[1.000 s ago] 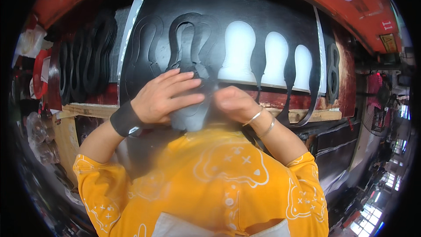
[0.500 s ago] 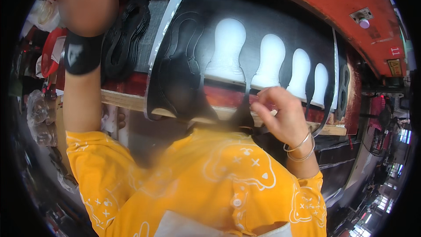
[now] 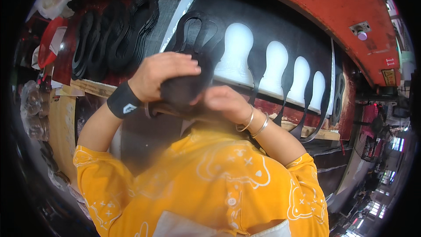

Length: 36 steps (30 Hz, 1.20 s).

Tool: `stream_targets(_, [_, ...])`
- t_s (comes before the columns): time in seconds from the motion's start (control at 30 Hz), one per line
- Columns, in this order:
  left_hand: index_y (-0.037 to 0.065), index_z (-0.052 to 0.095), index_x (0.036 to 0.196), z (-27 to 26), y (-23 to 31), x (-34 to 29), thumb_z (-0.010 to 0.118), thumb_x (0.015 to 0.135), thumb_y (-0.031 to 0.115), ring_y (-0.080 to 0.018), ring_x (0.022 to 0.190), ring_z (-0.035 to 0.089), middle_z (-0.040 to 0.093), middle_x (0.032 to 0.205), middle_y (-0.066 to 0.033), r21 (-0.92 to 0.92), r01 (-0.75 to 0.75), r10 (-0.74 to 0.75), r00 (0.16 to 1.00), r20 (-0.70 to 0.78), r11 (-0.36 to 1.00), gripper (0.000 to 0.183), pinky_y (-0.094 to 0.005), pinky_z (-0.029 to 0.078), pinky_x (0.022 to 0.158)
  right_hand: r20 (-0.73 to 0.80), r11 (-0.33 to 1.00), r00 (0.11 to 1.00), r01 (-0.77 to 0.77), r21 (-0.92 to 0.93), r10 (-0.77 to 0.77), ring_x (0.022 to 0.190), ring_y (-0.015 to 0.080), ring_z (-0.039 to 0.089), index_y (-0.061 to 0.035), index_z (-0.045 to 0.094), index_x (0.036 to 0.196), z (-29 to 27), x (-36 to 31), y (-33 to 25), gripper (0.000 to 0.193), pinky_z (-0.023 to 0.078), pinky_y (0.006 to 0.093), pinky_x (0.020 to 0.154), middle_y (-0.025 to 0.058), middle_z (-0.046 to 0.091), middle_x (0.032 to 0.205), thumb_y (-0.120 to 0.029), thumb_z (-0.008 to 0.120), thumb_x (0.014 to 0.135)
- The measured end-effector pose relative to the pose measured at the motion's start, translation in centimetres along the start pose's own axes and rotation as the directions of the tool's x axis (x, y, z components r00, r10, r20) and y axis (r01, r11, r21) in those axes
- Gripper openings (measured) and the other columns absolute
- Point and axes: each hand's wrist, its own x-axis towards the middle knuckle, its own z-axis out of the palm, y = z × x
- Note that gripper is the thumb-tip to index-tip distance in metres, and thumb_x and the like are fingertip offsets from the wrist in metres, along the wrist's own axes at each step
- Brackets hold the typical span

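A black sheet [image 3: 272, 22] lies over the bench with a row of sole-shaped cut-outs, and white shows through several of them, such as a white sole-shaped area [image 3: 237, 48]. Toward the left end, black sole outlines [image 3: 191, 28] show in the sheet. My left hand [image 3: 164, 72] is wrapped over a dark, blurred black piece [image 3: 184, 90], fingers pointing right across its top. My right hand [image 3: 226, 103] is curled close to that piece's lower right edge. Motion smears its fingertips, so what they pinch is hidden.
Stacks of black sole-shaped pieces [image 3: 131, 30] stand on the left of the bench. A wooden strip [image 3: 98, 87] edges its front. The red machine beam [image 3: 324, 13] spans the far side, with a knob [image 3: 362, 35] on it. A red basin [image 3: 49, 41] is at far left.
My left hand has come from the far left, near the stacks, to the black piece at the sheet's left end. My right hand has moved left from the white areas toward it.
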Motion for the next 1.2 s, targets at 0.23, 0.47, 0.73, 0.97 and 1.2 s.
stream_targets(0.23, [0.011, 0.062, 0.123, -12.0, -3.6, 6.0, 0.054, 0.065, -0.017, -0.0276, 0.073, 0.062, 0.069, 0.101, -0.0096, 0.767, 0.331, 0.359, 0.736, -0.574, 0.550, 0.064, -0.0342, 0.049, 0.070, -0.064, 0.236, 0.991, -0.035, -0.971, -0.118, 0.087, 0.0365, 0.061, -0.0062, 0.054, 0.107, 3.9, -2.1, -1.6, 0.036, 0.048, 0.0419, 0.081, 0.0181, 0.061, 0.101, -0.028, 0.067, 0.081])
stream_targets(0.47, [0.006, 0.063, 0.116, -8.2, 1.3, 11.1, 0.060, 0.077, -0.005, -0.0195, 0.087, 0.061, 0.067, 0.103, -0.0069, -0.217, 0.017, -0.147, 0.786, -0.601, 0.976, 0.041, -0.0291, 0.047, 0.079, -0.012, 0.028, 0.626, 0.015, -0.999, -0.780, 0.125, 0.0316, 0.044, -0.0030, 0.039, 0.136, 0.9, -7.9, -11.7, 0.083, 0.035, 0.0391, 0.104, 0.0181, 0.047, 0.134, -0.027, 0.078, 0.067])
stream_targets(0.73, [0.001, 0.057, 0.115, 4.5, 7.5, 17.0, 0.059, 0.088, 0.007, -0.0154, 0.098, 0.058, 0.062, 0.107, -0.0056, -0.868, -0.184, -0.241, 0.916, -0.322, 0.461, 0.027, -0.0282, 0.043, 0.088, -0.419, 0.620, 0.714, 0.026, -0.784, -0.560, 0.107, 0.0176, 0.055, -0.0022, 0.060, 0.113, -4.7, -14.8, -13.2, 0.047, 0.040, 0.0306, 0.096, 0.0087, 0.062, 0.108, -0.011, 0.075, 0.070])
stream_targets(0.97, [0.009, 0.022, 0.146, 9.3, 4.4, 16.1, 0.069, 0.072, -0.005, -0.0221, 0.106, 0.057, 0.058, 0.114, -0.0126, -0.715, -0.058, -0.335, 0.855, -0.395, 0.697, 0.089, -0.0365, 0.045, 0.096, -0.100, 0.086, 0.626, -0.052, -0.995, -0.773, 0.093, 0.0294, 0.064, -0.0067, 0.058, 0.116, -8.3, -18.5, -13.8, 0.044, 0.051, 0.0333, 0.082, 0.0120, 0.065, 0.104, -0.006, 0.070, 0.074])
stream_targets(1.2, [0.010, 0.060, 0.120, 8.4, 4.0, 15.7, 0.078, 0.067, 0.010, -0.0233, 0.104, 0.058, 0.063, 0.104, -0.0072, 0.177, 0.294, -0.298, 0.955, -0.006, 0.939, 0.056, -0.0435, 0.041, 0.099, -0.270, 0.277, 0.642, -0.093, -0.956, -0.718, 0.096, 0.0239, 0.064, -0.0042, 0.061, 0.113, -12.1, -15.1, -10.8, 0.044, 0.048, 0.0312, 0.087, 0.0117, 0.066, 0.102, -0.006, 0.075, 0.071])
